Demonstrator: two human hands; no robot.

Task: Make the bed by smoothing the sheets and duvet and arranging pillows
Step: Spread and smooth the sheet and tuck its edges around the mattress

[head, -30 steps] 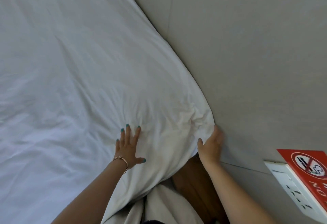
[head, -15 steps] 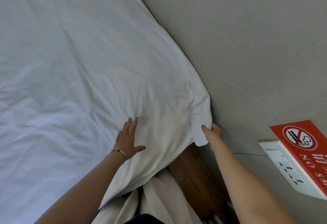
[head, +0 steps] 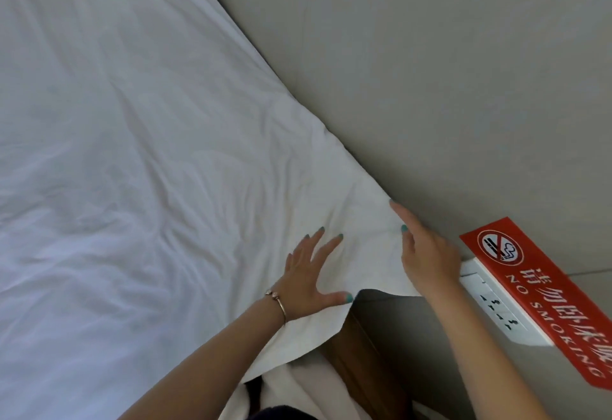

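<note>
**Two hands flat at the corner of one white sheet**

We see one white sheet (head: 132, 154) covering the bed from the left edge across to the wall. The cloth is thin and softly creased, with shallow folds running toward the near corner.

We count two hands, both bare-armed, both with teal-painted nails. Our left hand (head: 308, 274) rests palm down on the sheet near its corner, fingers (head: 326, 247) straight and spread apart, thumb out along the hem. One thin gold bracelet (head: 280, 303) circles that wrist.

Below the corner the sheet hangs loose, and a strip of brown wood (head: 357, 353) shows under it.

Our right hand (head: 427, 254) lies at the sheet's edge against the grey wall (head: 430, 71), fingers straight and close together, gripping nothing.

Further right, one white socket plate (head: 496, 303) is fixed to the wall, and one red rectangular sign (head: 536, 283) with a no-smoking symbol sits just beside it.
</note>
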